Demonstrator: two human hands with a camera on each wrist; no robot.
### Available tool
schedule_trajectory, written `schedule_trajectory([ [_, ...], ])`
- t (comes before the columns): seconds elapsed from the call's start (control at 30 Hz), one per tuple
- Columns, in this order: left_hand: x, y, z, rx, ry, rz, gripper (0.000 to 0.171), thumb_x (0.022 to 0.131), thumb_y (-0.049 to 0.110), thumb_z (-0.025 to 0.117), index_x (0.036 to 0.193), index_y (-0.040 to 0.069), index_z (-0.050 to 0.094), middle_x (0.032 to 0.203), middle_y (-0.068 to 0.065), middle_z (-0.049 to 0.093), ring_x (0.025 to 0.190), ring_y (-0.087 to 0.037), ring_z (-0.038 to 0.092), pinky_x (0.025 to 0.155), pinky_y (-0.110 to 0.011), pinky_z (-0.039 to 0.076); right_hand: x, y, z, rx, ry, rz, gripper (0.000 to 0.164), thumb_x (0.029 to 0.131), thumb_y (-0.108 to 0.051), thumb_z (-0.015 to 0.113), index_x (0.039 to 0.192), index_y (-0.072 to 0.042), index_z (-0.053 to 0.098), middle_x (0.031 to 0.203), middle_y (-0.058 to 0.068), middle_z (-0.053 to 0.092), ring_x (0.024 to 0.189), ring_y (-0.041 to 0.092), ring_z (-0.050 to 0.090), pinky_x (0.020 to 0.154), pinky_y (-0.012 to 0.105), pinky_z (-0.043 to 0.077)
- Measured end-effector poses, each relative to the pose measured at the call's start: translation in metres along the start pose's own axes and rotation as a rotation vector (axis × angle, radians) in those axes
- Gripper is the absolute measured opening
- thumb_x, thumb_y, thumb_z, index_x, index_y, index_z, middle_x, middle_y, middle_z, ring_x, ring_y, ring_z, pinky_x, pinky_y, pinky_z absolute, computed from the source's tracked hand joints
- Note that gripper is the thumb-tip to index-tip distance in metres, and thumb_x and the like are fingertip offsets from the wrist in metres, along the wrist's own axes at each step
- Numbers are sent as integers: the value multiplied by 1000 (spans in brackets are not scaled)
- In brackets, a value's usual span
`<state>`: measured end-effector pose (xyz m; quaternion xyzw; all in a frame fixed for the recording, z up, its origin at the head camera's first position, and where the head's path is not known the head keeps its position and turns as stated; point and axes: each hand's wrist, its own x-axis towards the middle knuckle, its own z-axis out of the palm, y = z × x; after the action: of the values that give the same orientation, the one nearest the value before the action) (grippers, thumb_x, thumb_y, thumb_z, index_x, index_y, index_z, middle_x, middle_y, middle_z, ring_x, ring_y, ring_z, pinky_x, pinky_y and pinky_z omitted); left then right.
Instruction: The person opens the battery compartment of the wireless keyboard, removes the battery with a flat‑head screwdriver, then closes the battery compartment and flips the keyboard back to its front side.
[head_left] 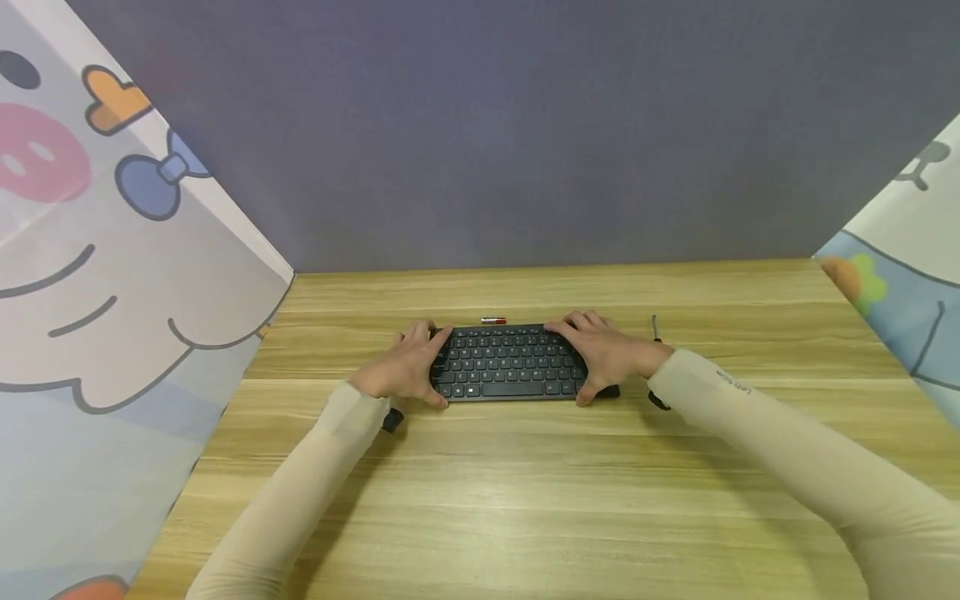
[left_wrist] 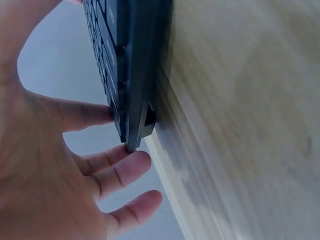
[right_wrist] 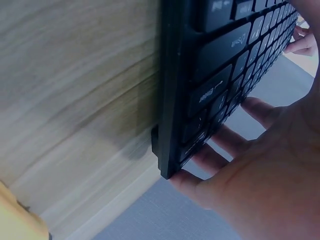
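A black keyboard (head_left: 512, 364) lies face up on the wooden table, its long side across my view. My left hand (head_left: 402, 367) grips its left end, thumb at the near edge and fingers at the far edge. At the right end, my right hand (head_left: 606, 354) holds it the same way and covers some keys. In the left wrist view, a small foot (left_wrist: 149, 125) shows under the far edge of the keyboard (left_wrist: 140, 65). The right wrist view shows the Enter-key end of the keyboard (right_wrist: 210, 90), with fingertips at its far corner.
A red and silver battery (head_left: 493, 320) lies just beyond the keyboard. A thin grey rod (head_left: 655, 327) shows beside my right wrist, partly hidden. A yellow object (right_wrist: 20, 215) of unclear kind enters the right wrist view. A grey panel (head_left: 525, 142) stands behind the table (head_left: 487, 492).
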<state>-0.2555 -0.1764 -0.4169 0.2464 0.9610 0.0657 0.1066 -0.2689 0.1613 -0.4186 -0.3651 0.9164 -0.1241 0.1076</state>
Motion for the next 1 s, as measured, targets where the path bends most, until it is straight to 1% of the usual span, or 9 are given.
schedule_trajectory([
  [0.17,2,-1,1,-17,4,-7,129,49,44,91,150,4,21,141,-21,25,125,-30,28,103,-48,22,-2,0,0,0,10,7,125,51,-46,92,149,-12,23,136,14,34,124,35,29,100,60,21],
  [0.33,1,0,5,-49,-8,-12,129,51,43,91,151,5,20,144,-20,23,126,-31,27,105,-49,20,-6,0,3,14,-6,5,124,54,-48,90,150,-10,22,138,17,32,125,36,27,100,61,21],
  [0.57,1,-3,13,-46,1,0,128,52,43,90,151,5,20,144,-19,23,128,-31,25,107,-50,18,-7,0,9,15,-22,24,124,55,-50,89,151,-11,20,141,17,29,127,37,25,101,60,20],
  [0.73,2,-2,13,-45,1,11,127,52,44,90,151,5,20,144,-19,23,129,-32,25,107,-52,18,-8,0,8,17,-29,37,124,55,-48,90,151,-11,19,142,19,27,129,38,23,102,60,19],
  [0.87,2,-2,13,-49,-3,3,127,53,43,90,151,6,19,144,-19,22,130,-32,24,107,-53,16,-8,0,8,28,-33,43,124,57,-49,89,151,-11,19,144,21,25,130,39,22,102,60,19],
  [0.93,1,-1,13,-54,-10,-2,125,55,46,89,151,6,19,146,-19,20,132,-34,22,107,-55,15,-8,0,8,49,-30,52,120,60,-51,87,151,-11,19,146,22,23,131,39,21,102,61,18],
  [1.0,-1,0,12,-71,-10,-6,121,61,52,84,152,8,17,149,-20,16,136,-36,17,106,-58,14,-9,-2,7,71,12,53,112,67,-54,81,151,-11,19,148,22,20,132,40,18,102,62,16],
])
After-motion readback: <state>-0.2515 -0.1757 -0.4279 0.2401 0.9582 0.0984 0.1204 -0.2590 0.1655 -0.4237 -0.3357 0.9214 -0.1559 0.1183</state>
